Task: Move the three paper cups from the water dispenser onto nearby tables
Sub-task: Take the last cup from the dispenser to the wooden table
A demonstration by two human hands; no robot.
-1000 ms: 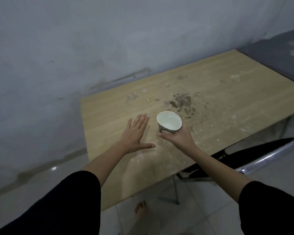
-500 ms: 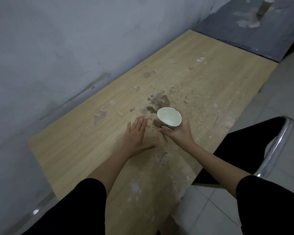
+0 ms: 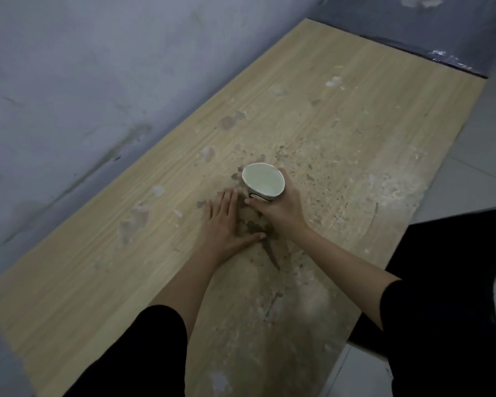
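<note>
The paper cup (image 3: 263, 182) is white inside (dark print near its base) on the stained pale wood-grain table (image 3: 341, 116).

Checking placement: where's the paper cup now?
Head view, centre: paper cup in the right hand, over the wooden table, just right of the flat left hand.

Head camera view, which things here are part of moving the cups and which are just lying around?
Part of the job:
- white paper cup, gripped by the right hand
- stained light wooden table under it
- left hand, flat and open beside the cup

Just lying around:
- black chair seat
- dark grey surface beyond the table
</note>
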